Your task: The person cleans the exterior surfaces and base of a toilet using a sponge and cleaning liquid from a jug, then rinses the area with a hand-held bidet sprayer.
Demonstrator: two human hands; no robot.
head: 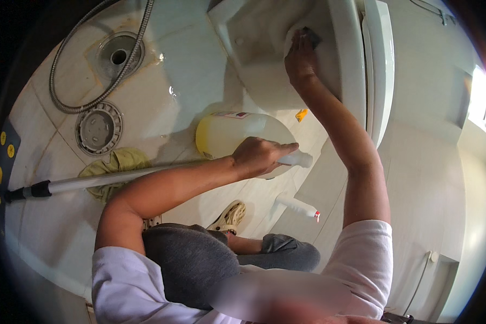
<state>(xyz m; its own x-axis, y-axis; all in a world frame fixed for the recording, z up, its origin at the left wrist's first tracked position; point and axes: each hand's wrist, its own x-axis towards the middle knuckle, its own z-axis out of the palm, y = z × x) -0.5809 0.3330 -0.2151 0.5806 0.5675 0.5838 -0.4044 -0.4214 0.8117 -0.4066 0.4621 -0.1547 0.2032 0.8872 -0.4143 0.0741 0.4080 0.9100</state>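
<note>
My right hand (301, 58) presses a dark scouring pad (312, 38) against the outer side of a white ceramic toilet (263, 75). The fingers lie flat over the pad, and part of it shows past the fingertips. Lower down, my left hand (261, 156) grips a large translucent plastic jug (263, 127) near its neck, index finger stretched along the top. Yellow liquid shows at the jug's base end, and a label sits on its side. The jug's handle is mostly hidden by my hand.
A metal shower hose (69, 108) loops over an open floor drain (119, 56); a round drain cover (99, 128) lies beside it. A pole (105, 180) crosses a green cloth (125, 160). A white bottle with a red tip (297, 206) and a yellow object (301, 115) are near the toilet.
</note>
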